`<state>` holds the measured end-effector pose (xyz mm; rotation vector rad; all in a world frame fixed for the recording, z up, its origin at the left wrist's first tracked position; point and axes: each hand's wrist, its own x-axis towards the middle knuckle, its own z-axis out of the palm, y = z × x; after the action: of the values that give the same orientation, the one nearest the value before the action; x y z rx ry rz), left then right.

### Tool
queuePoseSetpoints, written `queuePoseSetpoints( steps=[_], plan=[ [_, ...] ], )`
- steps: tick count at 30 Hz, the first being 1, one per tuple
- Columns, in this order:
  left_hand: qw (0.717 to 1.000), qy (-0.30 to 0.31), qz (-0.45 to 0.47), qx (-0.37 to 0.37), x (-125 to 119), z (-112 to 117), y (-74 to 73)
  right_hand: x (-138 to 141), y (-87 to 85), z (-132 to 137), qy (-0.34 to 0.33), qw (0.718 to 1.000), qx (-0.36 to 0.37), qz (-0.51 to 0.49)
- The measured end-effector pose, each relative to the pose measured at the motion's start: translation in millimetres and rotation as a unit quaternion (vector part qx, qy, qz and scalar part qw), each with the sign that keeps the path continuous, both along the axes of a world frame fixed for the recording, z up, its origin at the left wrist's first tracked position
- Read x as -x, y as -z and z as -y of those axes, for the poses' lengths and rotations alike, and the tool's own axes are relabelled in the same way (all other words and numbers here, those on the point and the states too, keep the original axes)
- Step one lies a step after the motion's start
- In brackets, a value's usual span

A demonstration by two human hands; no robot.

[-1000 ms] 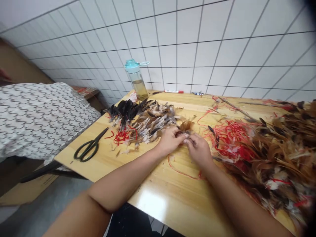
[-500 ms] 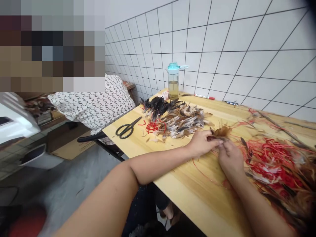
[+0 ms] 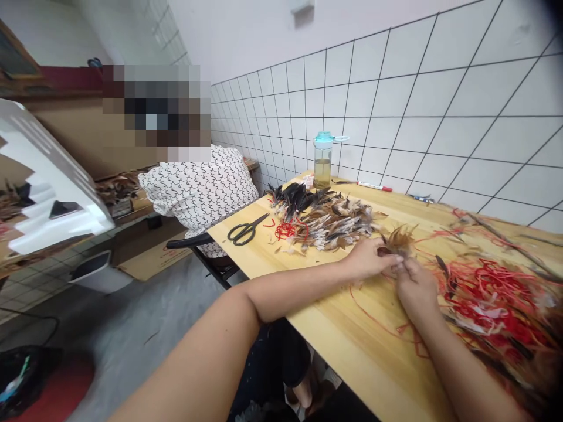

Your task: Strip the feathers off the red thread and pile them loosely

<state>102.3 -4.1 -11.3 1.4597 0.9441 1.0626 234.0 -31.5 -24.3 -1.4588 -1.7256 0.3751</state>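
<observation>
My left hand (image 3: 368, 258) and my right hand (image 3: 413, 285) meet over a yellow wooden table (image 3: 334, 346), fingers pinched together on a small bundle of brown feathers (image 3: 399, 239). A thin red string (image 3: 373, 316) trails on the wood below the hands. Left of my hands lies a pile of black, brown and white feathers (image 3: 328, 215) with red string scraps (image 3: 285, 230). To the right spreads a big heap of brown feathers and red strings (image 3: 497, 293).
Black scissors (image 3: 246, 230) lie near the table's left corner. A bottle with a teal lid (image 3: 322, 158) and a red marker (image 3: 373, 187) stand by the tiled wall. Another person in a patterned shirt (image 3: 202, 190) sits at the left on a black chair.
The view has swung left and up, showing the seated person and the room. My hands stay together on the feather bundle.
</observation>
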Motion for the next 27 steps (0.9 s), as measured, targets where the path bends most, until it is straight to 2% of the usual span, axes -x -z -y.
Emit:
queuePoseSetpoints(
  steps=[2,3,6,7,9,10,12,14,17,21,24,27],
  plan=[
    [0.998,0.050,-0.025,-0.024,15,1,-9.9,2,-1.2,3,-0.003,1.000,0.009,-0.019],
    [0.997,0.038,-0.051,-0.047,27,2,-15.7,3,-1.0,3,-0.003,1.000,0.013,-0.027],
    [0.979,-0.049,-0.148,-0.130,80,11,-35.0,4,1.4,4,0.000,0.999,0.029,-0.038],
    [0.964,-0.100,-0.191,-0.156,103,15,-40.8,3,2.3,4,0.000,0.999,0.036,-0.040],
    [0.908,-0.216,-0.300,-0.199,151,23,-49.1,3,3.3,3,0.001,0.998,0.048,-0.045],
    [0.876,-0.271,-0.352,-0.187,175,27,-50.7,3,3.2,3,0.002,0.997,0.054,-0.051],
    [0.820,-0.342,-0.448,-0.099,217,30,-47.9,4,2.6,4,0.004,0.996,0.067,-0.062],
    [0.808,-0.357,-0.465,-0.051,248,30,-38.1,5,1.9,4,0.007,0.994,0.078,-0.070],
    [0.821,-0.331,-0.466,-0.017,267,26,-18.1,5,1.7,6,0.027,0.993,0.094,-0.065],
    [0.842,-0.308,-0.444,-0.010,263,19,-0.1,5,1.6,8,0.046,0.992,0.102,-0.055],
    [0.852,-0.324,-0.411,-0.009,263,16,-1.6,5,2.5,9,0.049,0.992,0.099,-0.060],
    [0.867,-0.341,-0.363,-0.019,269,17,-16.3,5,4.8,8,0.046,0.991,0.100,-0.078]
  ],
)
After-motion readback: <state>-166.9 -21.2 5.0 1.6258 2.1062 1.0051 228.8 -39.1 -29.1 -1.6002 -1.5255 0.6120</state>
